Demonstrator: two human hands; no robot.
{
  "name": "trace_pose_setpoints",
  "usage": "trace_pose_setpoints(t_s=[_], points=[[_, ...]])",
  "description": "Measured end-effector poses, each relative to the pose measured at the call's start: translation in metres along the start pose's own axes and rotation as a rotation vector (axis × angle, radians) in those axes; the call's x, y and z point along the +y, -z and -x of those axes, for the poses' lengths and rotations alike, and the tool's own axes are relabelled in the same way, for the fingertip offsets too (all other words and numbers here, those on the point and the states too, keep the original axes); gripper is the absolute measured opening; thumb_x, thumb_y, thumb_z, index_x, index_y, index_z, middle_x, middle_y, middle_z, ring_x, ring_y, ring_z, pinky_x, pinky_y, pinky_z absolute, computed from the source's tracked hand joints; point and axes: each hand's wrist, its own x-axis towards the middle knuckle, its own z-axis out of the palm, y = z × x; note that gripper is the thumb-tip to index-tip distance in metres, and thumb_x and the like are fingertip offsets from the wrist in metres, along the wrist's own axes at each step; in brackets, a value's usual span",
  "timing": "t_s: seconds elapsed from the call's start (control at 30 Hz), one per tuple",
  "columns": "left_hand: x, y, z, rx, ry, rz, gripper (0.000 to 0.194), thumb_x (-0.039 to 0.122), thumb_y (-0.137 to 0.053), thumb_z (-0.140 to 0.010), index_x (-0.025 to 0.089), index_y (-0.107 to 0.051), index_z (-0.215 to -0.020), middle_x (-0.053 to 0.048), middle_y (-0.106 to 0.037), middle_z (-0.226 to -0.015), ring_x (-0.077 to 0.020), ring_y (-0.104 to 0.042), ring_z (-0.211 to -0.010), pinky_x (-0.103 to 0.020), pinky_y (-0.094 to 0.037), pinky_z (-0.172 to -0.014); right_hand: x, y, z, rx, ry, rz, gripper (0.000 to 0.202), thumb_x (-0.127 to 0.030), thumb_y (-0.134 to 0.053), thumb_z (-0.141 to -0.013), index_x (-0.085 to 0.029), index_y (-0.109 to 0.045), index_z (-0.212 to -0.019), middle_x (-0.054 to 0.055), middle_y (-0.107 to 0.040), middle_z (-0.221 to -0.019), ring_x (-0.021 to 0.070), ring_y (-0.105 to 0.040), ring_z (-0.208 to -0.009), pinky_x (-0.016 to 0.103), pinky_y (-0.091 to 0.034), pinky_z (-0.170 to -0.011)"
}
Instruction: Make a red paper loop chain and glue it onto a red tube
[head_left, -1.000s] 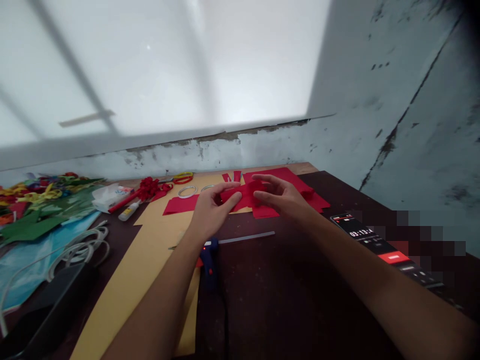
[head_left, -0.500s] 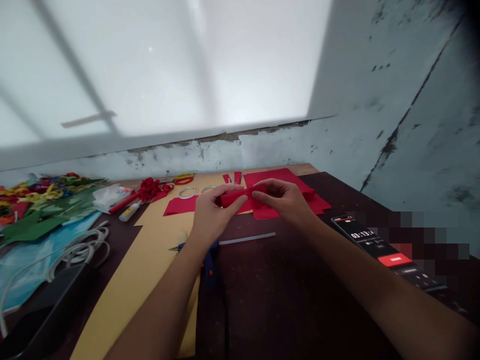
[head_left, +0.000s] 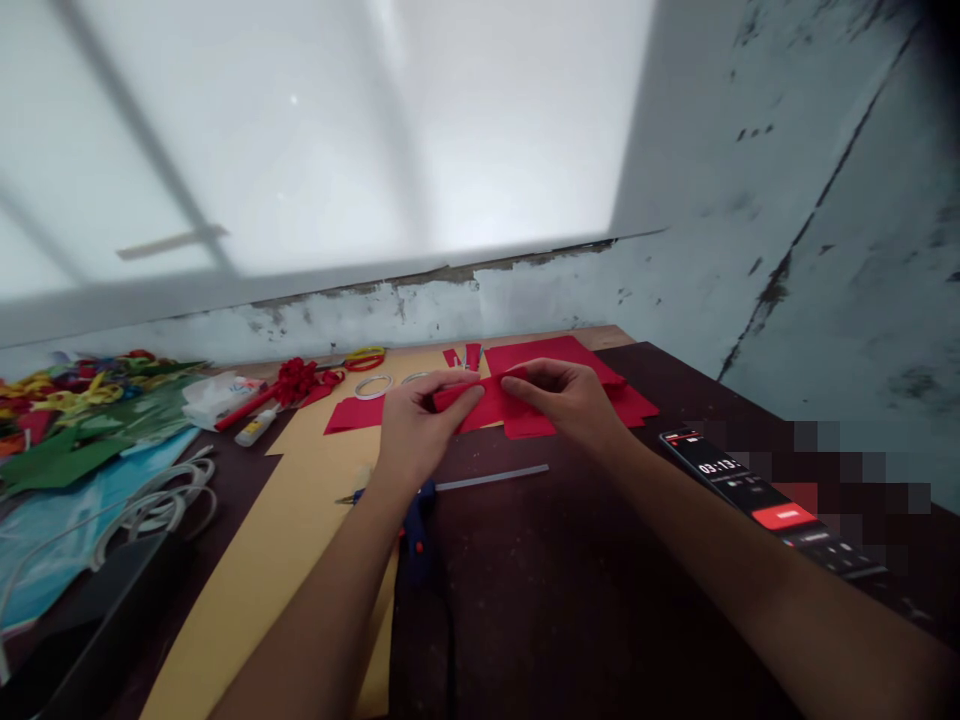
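Between my two hands is a strip of red paper (head_left: 491,392), folded or rolled along its length. My left hand (head_left: 420,420) pinches its left end between thumb and fingers. At the other end, my right hand (head_left: 566,395) grips it with thumb and forefinger. Behind and under the hands lie more red sheets (head_left: 570,352) on the table. Nearer to me, below my left wrist, rests a blue glue gun (head_left: 418,535) with a clear glue stick (head_left: 495,480) sticking out of its back. My left forearm hides part of the gun.
Yellow paper (head_left: 247,560) covers the left-middle table. Beyond it are scissors (head_left: 365,358), a silver ring (head_left: 373,386) and a red ribbon flower (head_left: 296,380). A small glue bottle (head_left: 256,428), white cable (head_left: 161,500) and colourful scraps (head_left: 97,390) lie left; a phone (head_left: 765,500) lies right.
My left hand has shifted slightly left, so a little more of the red paper shows between the hands. My right hand keeps its grip. The whole view has drifted slightly.
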Motion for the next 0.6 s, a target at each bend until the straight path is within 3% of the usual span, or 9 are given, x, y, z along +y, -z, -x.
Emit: trace_pose_setpoints(t_s=[0.6], points=[[0.0021, 0.0011, 0.0007, -0.001, 0.059, 0.001, 0.019, 0.037, -0.076, -0.078, 0.024, -0.079, -0.091, -0.004, -0.078, -0.091, -0.022, -0.071, -0.088, -0.038, -0.055, -0.086, 0.0013, 0.0005, -0.0002, 0.007, -0.021, -0.008, 0.023, -0.04, -0.083, -0.07, -0.024, -0.077, -0.085, 0.004, -0.077, -0.088, 0.0188, -0.07, -0.083, 0.034, -0.057, -0.078]])
